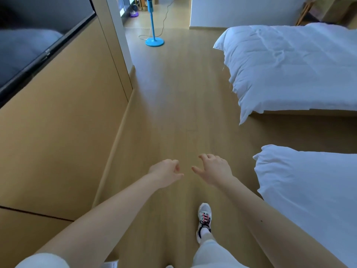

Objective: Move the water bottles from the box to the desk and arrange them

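Tan wood, white bedding, one blue accent.
The pale tan wood-grain plank floor (173, 113) matches the plain tan wooden wall panel (67, 122); the far rumpled fabric quilt (299, 64) and the near rumpled fabric quilt (309, 190) are white, the round-based fan stand (154, 41) bright blue, the flat screen (29, 35) black, the white-grey sneaker (204, 219) laced black with pink flecks.

A bedroom — two white-quilted beds (293, 68), wood floor (173, 113), wall-mounted TV (29, 35).

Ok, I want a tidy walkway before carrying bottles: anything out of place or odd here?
Only small things: the blue fan stand has its cord trailing loose across the floor, and the far bed's duvet hangs crooked over the corner. No spill or damage shows.
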`<state>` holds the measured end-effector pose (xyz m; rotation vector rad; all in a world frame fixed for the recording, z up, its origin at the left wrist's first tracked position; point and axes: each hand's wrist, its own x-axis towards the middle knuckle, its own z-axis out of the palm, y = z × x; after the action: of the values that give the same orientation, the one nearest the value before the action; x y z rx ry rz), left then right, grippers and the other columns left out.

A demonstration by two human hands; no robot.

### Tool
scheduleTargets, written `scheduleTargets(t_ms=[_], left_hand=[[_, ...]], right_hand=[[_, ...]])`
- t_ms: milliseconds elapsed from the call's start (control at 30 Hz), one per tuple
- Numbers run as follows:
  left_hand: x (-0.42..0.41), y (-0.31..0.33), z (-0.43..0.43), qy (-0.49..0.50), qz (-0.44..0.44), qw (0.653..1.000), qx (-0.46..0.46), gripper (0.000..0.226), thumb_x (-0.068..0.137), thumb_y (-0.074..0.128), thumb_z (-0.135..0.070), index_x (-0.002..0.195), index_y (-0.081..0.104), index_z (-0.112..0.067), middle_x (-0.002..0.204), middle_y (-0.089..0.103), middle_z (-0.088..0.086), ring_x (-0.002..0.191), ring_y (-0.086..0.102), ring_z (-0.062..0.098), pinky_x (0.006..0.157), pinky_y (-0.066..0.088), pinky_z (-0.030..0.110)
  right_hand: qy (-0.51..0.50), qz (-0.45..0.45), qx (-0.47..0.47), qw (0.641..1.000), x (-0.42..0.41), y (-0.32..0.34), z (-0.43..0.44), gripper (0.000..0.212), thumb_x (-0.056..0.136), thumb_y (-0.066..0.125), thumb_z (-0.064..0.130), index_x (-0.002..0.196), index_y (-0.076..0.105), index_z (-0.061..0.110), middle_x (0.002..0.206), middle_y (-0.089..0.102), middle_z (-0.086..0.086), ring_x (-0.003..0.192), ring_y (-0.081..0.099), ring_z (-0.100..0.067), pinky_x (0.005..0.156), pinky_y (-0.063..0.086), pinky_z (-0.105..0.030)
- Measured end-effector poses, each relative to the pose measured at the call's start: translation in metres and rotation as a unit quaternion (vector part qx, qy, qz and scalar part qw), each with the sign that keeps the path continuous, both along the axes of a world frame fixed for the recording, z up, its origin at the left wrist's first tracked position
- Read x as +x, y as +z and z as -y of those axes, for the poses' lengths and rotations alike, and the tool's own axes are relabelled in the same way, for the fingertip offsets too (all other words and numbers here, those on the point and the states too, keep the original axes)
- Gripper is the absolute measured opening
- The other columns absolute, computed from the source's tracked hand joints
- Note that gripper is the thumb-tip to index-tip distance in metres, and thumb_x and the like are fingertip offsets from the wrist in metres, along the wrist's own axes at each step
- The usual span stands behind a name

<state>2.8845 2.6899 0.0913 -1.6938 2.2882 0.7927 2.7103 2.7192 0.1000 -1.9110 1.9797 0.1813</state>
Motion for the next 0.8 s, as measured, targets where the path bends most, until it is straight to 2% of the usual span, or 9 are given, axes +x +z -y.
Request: scheduleTargets(t_ms=[200, 467, 667, 800], left_hand=[[-0.056, 0.005, 0.105, 0.009, 0.02, 1.0, 0.003, 0.033, 0.094, 0.052, -0.048, 0.116, 0.055, -0.023, 0.12, 0.057, -0.003, 0.104, 0.056, 0.018, 0.076, 0.044, 0.03], [-0.125, 0.009, 0.225, 0.033, 0.064, 0.997, 0.018, 0.035, 0.094, 0.052, -0.049, 0.118, 0.054, -0.023, 0.121, 0.057, -0.002, 0.106, 0.056, 0.02, 0.076, 0.043, 0.03], [-0.165, 0.004, 0.293, 0.021, 0.068, 0.997, 0.023, 0.03, 0.095, 0.051, -0.047, 0.115, 0.055, -0.024, 0.119, 0.059, -0.004, 0.104, 0.058, 0.019, 0.073, 0.043, 0.03], [-0.191, 0.002, 0.336, -0.003, 0.054, 0.998, 0.009, 0.027, 0.096, 0.05, -0.042, 0.114, 0.057, -0.024, 0.117, 0.061, -0.004, 0.105, 0.059, 0.019, 0.08, 0.048, 0.033]], right_hand=[[0.008, 0.016, -0.006, 1.0, -0.053, -0.007, 0.11, 0.062, 0.096, 0.038, 0.058, 0.145, 0.036, 0.02, 0.143, 0.045, -0.008, 0.13, 0.043, -0.027, 0.108, 0.033, -0.039], [0.026, 0.029, 0.028, 0.999, -0.127, -0.008, 0.245, 0.061, 0.096, 0.036, 0.059, 0.143, 0.038, 0.019, 0.139, 0.049, -0.009, 0.127, 0.045, -0.027, 0.102, 0.037, -0.039], [0.015, 0.047, 0.037, 0.998, -0.16, -0.016, 0.311, 0.061, 0.097, 0.035, 0.058, 0.143, 0.038, 0.018, 0.14, 0.048, -0.01, 0.128, 0.044, -0.028, 0.102, 0.037, -0.04], [0.002, 0.052, 0.038, 0.998, -0.177, -0.016, 0.349, 0.061, 0.097, 0.035, 0.058, 0.143, 0.037, 0.018, 0.139, 0.048, -0.01, 0.127, 0.045, -0.027, 0.101, 0.038, -0.039]])
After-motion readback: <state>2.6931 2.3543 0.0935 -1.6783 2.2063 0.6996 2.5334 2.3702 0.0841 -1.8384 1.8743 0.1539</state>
